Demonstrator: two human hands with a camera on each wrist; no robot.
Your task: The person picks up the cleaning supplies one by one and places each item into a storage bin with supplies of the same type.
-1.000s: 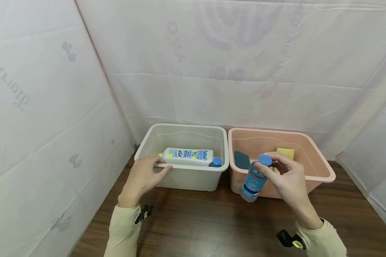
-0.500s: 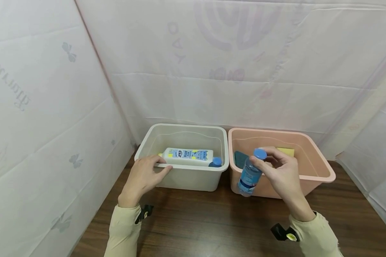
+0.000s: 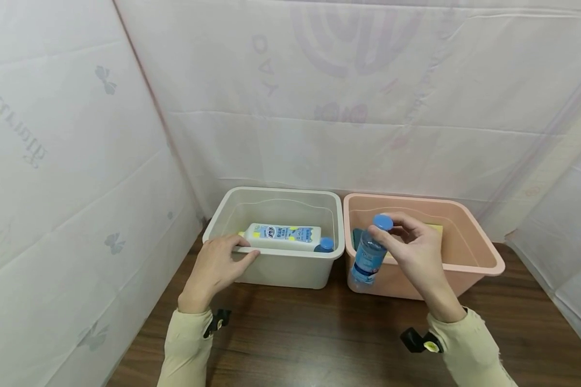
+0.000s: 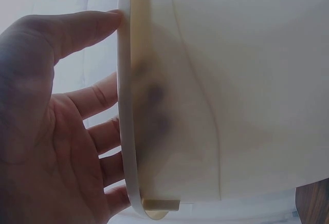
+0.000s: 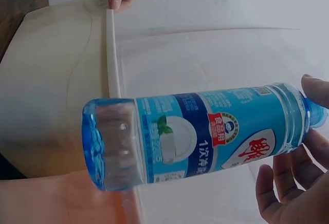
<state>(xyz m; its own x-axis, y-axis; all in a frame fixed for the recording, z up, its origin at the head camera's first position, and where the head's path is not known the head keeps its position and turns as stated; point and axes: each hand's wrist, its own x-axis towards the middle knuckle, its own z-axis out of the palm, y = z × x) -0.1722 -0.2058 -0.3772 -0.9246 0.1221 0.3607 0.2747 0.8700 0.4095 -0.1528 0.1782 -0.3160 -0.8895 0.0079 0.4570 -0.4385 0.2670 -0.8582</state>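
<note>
My right hand [image 3: 413,255] pinches a clear dish soap bottle [image 3: 369,260] by its neck, just under the blue cap. The bottle hangs tilted in front of the pink tub [image 3: 479,271], its blue label turned to the right wrist view. On the off-white tub [image 3: 281,271], my left hand [image 3: 215,266] grips the front left rim, fingers inside and thumb at the rim. A white bottle [image 3: 283,236] with a blue and yellow label lies in that tub. By its right end shows a blue cap [image 3: 326,243].
Behind my right hand, the pink tub holds a yellow sponge [image 3: 437,230] and a dark green pad [image 3: 356,236], both partly hidden. The two tubs stand side by side on a dark wooden table [image 3: 314,333]. Pale printed sheets [image 3: 281,97] close off the back and sides.
My right hand has moved the dish soap bottle left and slightly up, covering more of the green pad. My left hand has stayed on the off-white tub's rim.
</note>
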